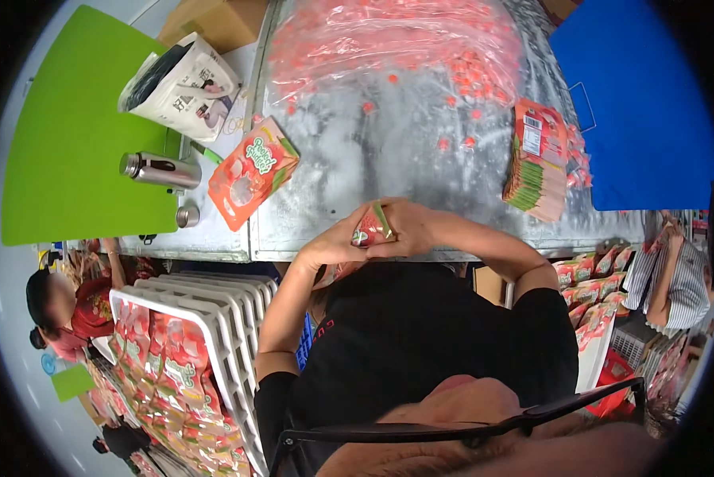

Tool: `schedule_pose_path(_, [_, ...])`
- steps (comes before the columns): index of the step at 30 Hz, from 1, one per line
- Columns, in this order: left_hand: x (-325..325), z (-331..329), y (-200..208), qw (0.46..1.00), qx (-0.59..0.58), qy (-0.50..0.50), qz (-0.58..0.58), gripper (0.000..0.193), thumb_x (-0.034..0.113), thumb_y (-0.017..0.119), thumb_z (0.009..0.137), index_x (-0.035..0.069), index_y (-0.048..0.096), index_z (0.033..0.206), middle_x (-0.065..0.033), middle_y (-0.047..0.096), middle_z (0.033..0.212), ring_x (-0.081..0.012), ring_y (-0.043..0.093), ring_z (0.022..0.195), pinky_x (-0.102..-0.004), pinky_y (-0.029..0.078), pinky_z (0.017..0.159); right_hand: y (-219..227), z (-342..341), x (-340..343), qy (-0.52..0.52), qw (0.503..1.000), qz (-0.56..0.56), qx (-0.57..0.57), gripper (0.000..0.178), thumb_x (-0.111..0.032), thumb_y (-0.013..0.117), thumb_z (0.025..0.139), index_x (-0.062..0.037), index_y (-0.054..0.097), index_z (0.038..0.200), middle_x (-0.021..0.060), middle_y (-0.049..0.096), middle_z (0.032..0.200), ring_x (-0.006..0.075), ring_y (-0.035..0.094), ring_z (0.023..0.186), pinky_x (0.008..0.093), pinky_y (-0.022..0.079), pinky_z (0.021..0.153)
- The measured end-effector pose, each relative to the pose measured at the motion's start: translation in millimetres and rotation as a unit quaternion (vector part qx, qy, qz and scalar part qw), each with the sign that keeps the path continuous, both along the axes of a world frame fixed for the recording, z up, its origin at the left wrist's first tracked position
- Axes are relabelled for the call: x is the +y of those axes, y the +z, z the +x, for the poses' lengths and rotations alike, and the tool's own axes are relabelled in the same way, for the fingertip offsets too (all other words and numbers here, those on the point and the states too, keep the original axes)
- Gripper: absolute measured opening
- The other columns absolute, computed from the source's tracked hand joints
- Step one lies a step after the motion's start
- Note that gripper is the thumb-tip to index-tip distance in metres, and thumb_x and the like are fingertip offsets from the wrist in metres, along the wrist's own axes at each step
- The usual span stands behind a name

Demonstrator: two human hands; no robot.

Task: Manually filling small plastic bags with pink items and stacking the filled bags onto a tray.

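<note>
Both my hands are closed around a red and green printed pouch [369, 229] at the table's near edge, in front of my body. My left hand [334, 243] grips it from the left, and my right hand [411, 226] wraps it from the right. Only a small part of the pouch shows between the fingers; the rest is hidden. To the right lies a fanned stack of flat pouches [529, 187] of similar colours. A plump red pouch [253, 171] rests at the left of the metal table [349, 167].
Small red wrapped pieces fill a clear plastic bag [404, 40] at the far side; several lie loose before it. A steel flask [162, 170] and white bag [198, 91] stand left. Green [79, 143] and blue [651, 111] panels flank the table. A white crate [206, 310] holds pouches; co-workers stand both sides.
</note>
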State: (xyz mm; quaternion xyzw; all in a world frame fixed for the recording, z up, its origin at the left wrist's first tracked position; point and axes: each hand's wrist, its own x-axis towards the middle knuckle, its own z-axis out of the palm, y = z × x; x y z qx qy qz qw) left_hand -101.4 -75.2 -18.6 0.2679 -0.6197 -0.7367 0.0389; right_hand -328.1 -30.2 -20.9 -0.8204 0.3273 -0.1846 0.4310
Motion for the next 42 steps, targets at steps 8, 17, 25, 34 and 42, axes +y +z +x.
schedule_pose_path(8, [14.9,15.1,-16.3,0.983,0.02,0.178,-0.049,0.092,-0.011,0.067,0.072,0.002,0.035,0.157,-0.0099,0.055,0.142,-0.0203,0.053,0.131,-0.0355,0.04,0.113,-73.7,-80.6,-16.3,-0.491,0.796,-0.274,0.222,0.089,-0.063,0.082,0.071,-0.0259,0.057,0.147,0.0118,0.03,0.166,0.0497,0.02,0.152,0.0739,0.011,0.118])
schedule_pose_path(17, [29.8,22.1,-22.9,0.963,0.055,0.262,0.025,0.082,-0.003,0.075,0.076,0.002,0.041,0.151,-0.0098,0.06,0.135,-0.0212,0.055,0.129,-0.0362,0.041,0.112,-112.5,-189.1,-128.6,-0.56,0.722,-0.206,0.349,0.09,-0.076,0.065,0.081,-0.0295,0.048,0.155,0.0064,0.021,0.172,0.048,0.013,0.156,0.0769,0.007,0.117])
schedule_pose_path(25, [41.5,36.9,-24.0,0.95,0.071,0.3,0.042,0.085,-0.007,0.072,0.073,0.002,0.04,0.152,-0.0092,0.057,0.138,-0.0196,0.053,0.13,-0.036,0.04,0.113,-140.1,-130.1,-117.1,-0.458,0.805,-0.208,0.315,0.079,-0.067,0.06,0.091,-0.0267,0.045,0.157,0.0081,0.035,0.166,0.0434,0.024,0.153,0.0682,0.015,0.122])
schedule_pose_path(34, [39.3,66.7,-18.7,0.936,0.096,0.339,0.016,0.091,-0.01,0.07,0.073,0.002,0.035,0.156,-0.0086,0.053,0.145,-0.0206,0.049,0.136,-0.0376,0.036,0.117,-133.4,-110.5,-81.2,-0.454,0.876,0.041,-0.156,0.076,-0.061,0.023,0.108,-0.0146,0.011,0.167,0.0098,0.045,0.161,0.0319,0.019,0.158,0.0484,0.002,0.128])
schedule_pose_path(42, [40.7,83.5,-21.3,0.928,0.096,0.36,0.004,0.091,-0.012,0.07,0.073,0.004,0.035,0.156,-0.0063,0.054,0.143,-0.0193,0.051,0.135,-0.0379,0.038,0.115,-115.6,-128.9,-54.6,-0.454,0.873,0.052,-0.169,0.077,-0.06,0.024,0.108,-0.0093,0.017,0.166,0.0105,0.055,0.153,0.0323,0.027,0.155,0.0423,0.009,0.128])
